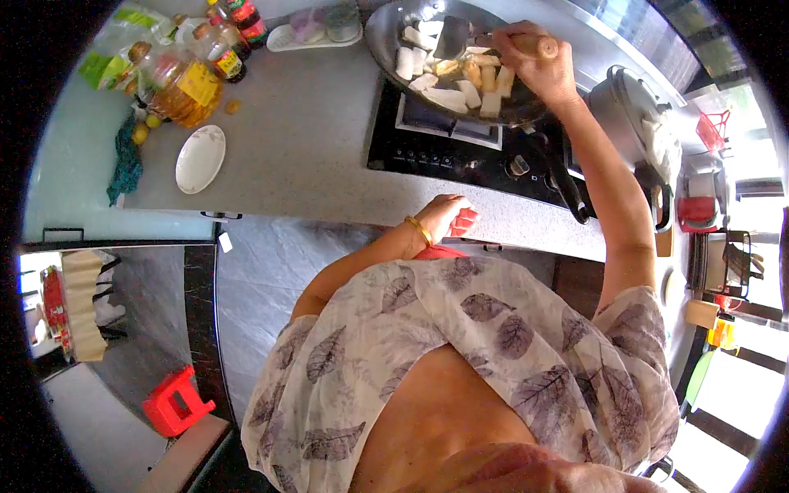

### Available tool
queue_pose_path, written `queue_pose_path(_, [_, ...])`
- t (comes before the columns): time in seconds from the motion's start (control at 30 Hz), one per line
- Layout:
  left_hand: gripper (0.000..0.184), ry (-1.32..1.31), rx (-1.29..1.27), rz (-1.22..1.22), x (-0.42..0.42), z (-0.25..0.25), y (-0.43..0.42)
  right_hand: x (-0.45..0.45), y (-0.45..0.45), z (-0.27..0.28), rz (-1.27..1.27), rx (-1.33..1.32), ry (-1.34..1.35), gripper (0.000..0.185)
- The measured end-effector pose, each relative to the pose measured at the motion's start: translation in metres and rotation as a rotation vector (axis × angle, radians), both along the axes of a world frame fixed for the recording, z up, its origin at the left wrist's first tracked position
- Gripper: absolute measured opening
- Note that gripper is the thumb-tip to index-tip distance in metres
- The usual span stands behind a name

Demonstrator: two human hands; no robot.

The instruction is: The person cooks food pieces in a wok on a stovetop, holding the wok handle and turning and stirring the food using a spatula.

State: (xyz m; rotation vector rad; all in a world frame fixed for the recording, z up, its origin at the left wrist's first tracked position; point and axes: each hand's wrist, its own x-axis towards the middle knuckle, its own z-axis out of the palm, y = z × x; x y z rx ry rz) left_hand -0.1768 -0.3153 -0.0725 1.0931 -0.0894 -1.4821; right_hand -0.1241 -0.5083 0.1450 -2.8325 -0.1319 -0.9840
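My right hand (538, 62) is wrapped round the wooden handle of a spatula (451, 39), over the right side of a wide pan (386, 51). The spatula's dark blade rests among white and lightly browned food pieces (446, 99) in the pan. The pan stands on a black gas stove (427, 160), its black handle pointing down toward the counter's front edge. My left hand (452, 217) hangs at the counter edge before my body, fingers curled in, with nothing visible in it.
An oval white plate (200, 159) lies on the counter (304, 140) at left. Behind it stand an oil jug (182, 86) and sauce bottles (219, 53). A large pot (625, 115) is right of the pan. A red stool (175, 403) stands lower left.
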Motion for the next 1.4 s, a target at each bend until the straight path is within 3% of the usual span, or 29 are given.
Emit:
queue_pose_path(0.07, [0.023,0.006,0.007,-0.012,-0.001,0.001,-0.001,-0.001,0.008,-0.001,0.003,0.413,0.055,0.013])
queue_pose_path(0.2, [0.023,0.016,0.011,-0.034,0.0,0.003,-0.003,0.005,0.005,-0.007,0.023,0.046,0.064,0.016])
queue_pose_path(0.3, [0.023,-0.003,0.015,-0.026,0.0,0.001,-0.003,0.001,0.015,-0.003,-0.024,0.203,0.101,0.016])
queue_pose_path(0.5, [0.022,0.016,0.026,-0.004,0.0,-0.005,-0.004,0.001,0.021,0.003,0.122,0.339,0.208,0.015])
queue_pose_path(0.8, [0.023,0.04,0.009,0.023,0.001,-0.007,-0.001,0.005,0.016,0.005,0.165,0.039,0.232,0.011])
queue_pose_path(0.9, [0.023,0.039,0.026,0.026,0.001,-0.009,-0.003,-0.001,0.011,0.009,0.107,0.245,0.286,0.011])
queue_pose_path(0.93, [0.023,0.038,0.021,0.027,0.001,-0.009,-0.003,-0.001,0.007,0.012,0.143,0.162,0.265,0.012])
queue_pose_path(1.03, [0.023,0.049,0.009,0.02,-0.001,-0.011,-0.004,-0.01,0.004,0.021,0.08,0.395,0.28,0.012])
queue_pose_path(1.07, [0.023,0.057,0.005,0.016,-0.001,-0.013,-0.005,-0.009,-0.009,0.015,0.182,0.447,0.209,0.014])
queue_pose_path(1.17, [0.023,0.044,0.007,0.013,-0.002,-0.007,-0.005,-0.013,-0.03,0.02,0.098,0.666,0.136,0.017])
queue_pose_path(1.3, [0.023,0.056,0.007,0.0,-0.003,-0.012,-0.006,-0.015,-0.041,0.02,-0.045,0.688,-0.029,0.02])
queue_pose_path(1.33, [0.023,0.054,0.012,-0.005,-0.003,-0.011,-0.007,-0.016,-0.047,0.02,-0.038,0.402,-0.052,0.021])
queue_pose_path(1.4, [0.023,0.049,0.021,-0.009,-0.004,-0.007,-0.007,-0.016,-0.055,0.009,-0.02,0.552,0.009,0.023])
